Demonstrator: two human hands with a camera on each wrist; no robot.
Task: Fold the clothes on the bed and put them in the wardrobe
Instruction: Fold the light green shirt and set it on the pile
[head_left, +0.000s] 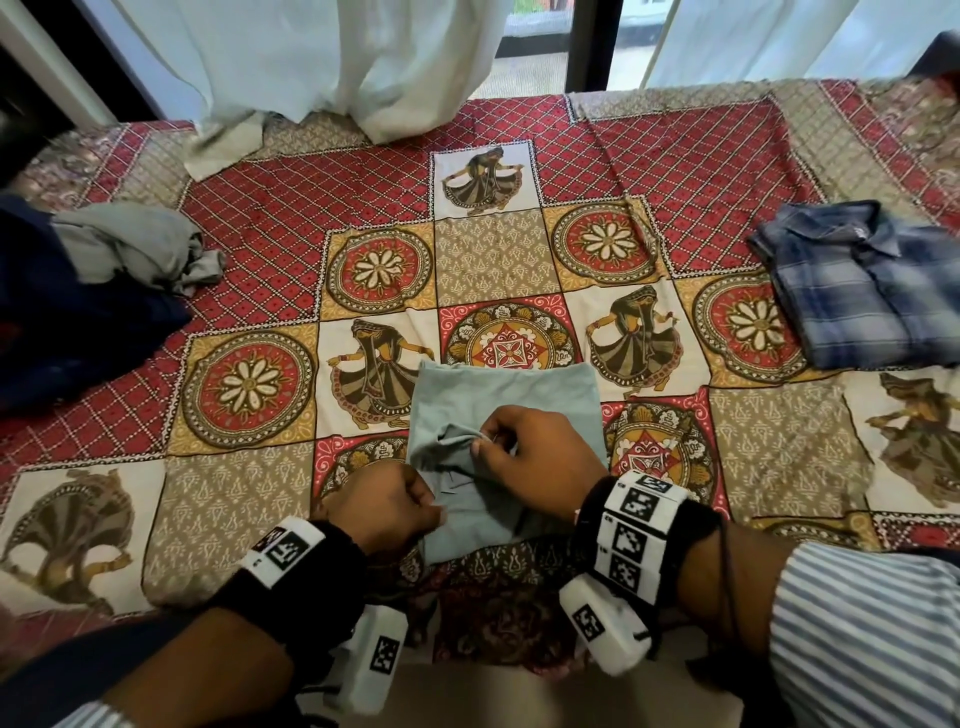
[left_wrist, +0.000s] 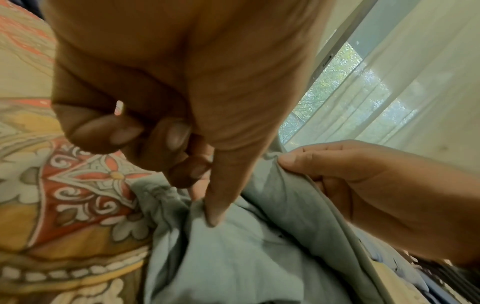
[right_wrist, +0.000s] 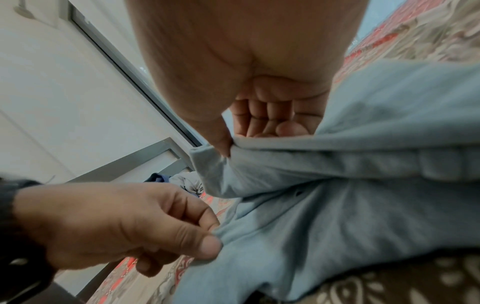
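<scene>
A pale grey-blue shirt (head_left: 511, 402) lies partly folded near the front edge of the patterned bed (head_left: 493, 260). My left hand (head_left: 395, 501) pinches the shirt's cloth at its near left side, thumb against forefinger, as the left wrist view (left_wrist: 207, 207) and right wrist view (right_wrist: 210, 236) show. My right hand (head_left: 524, 447) pinches a bunched fold of the same shirt (right_wrist: 337, 205) and lifts it slightly, thumb on the hem (right_wrist: 223, 148). In the left wrist view the right hand (left_wrist: 311, 164) holds the raised fold of the shirt (left_wrist: 259, 246).
A folded blue plaid shirt (head_left: 862, 286) lies at the right of the bed. A crumpled grey garment (head_left: 135, 249) rests on dark blue cloth (head_left: 67, 322) at the left. White curtains (head_left: 332, 67) hang onto the bed's far edge before a window.
</scene>
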